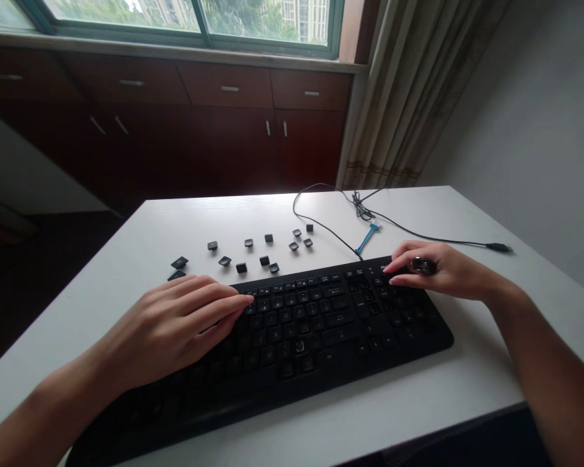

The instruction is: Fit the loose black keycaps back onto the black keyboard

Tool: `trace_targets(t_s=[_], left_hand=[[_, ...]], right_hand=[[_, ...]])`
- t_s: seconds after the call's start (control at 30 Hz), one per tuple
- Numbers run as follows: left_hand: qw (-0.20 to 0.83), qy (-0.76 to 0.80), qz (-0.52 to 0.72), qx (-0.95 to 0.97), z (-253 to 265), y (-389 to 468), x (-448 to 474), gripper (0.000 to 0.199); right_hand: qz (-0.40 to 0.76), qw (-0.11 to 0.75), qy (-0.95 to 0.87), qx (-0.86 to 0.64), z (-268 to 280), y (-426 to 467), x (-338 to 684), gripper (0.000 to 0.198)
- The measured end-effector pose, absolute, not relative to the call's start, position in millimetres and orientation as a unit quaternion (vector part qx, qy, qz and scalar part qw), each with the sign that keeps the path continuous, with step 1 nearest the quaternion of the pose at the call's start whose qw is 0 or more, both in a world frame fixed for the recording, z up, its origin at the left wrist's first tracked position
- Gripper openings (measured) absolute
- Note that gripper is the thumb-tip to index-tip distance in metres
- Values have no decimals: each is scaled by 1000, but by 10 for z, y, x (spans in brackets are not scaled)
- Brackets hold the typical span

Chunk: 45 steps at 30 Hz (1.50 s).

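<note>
The left hand (175, 327) lies flat, fingers extended and holding nothing, on the left end of the black plastic computer keyboard (292, 337); the right hand (435, 269) curls over the keyboard's far right corner, pinching a small dark rounded object (422, 265); the keyboard rests on a white rectangular table (467, 383), its long axis running left to right, slightly skewed; loose black keycaps (253, 253), a blue brush (367, 237) and a black cable (418, 233) lie beyond it; dark wooden cabinets (199, 130), a window and a beige curtain (418, 91) stand behind.
</note>
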<state>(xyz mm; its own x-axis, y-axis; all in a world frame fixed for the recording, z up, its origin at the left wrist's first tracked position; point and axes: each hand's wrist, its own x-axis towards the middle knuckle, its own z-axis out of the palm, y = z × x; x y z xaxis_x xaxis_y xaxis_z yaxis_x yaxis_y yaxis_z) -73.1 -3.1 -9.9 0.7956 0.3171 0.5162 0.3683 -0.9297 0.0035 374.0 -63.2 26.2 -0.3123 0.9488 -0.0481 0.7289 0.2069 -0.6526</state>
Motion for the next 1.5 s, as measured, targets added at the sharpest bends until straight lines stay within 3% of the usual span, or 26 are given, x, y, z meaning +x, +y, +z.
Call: trace_targets(t_s=[0.37, 0.67, 1.5], left_hand=[[77, -157, -253, -951, -67, 3, -740, 29], [36, -180, -256, -949, -82, -34, -722, 32], [31, -173, -257, -950, -119, -19, -728, 31]], right_hand=[[306, 193, -718, -595, 300, -642, 3624, 35], [304, 182, -716, -602, 294, -624, 3627, 41], [306, 200, -773, -519, 224, -631, 3718, 19]])
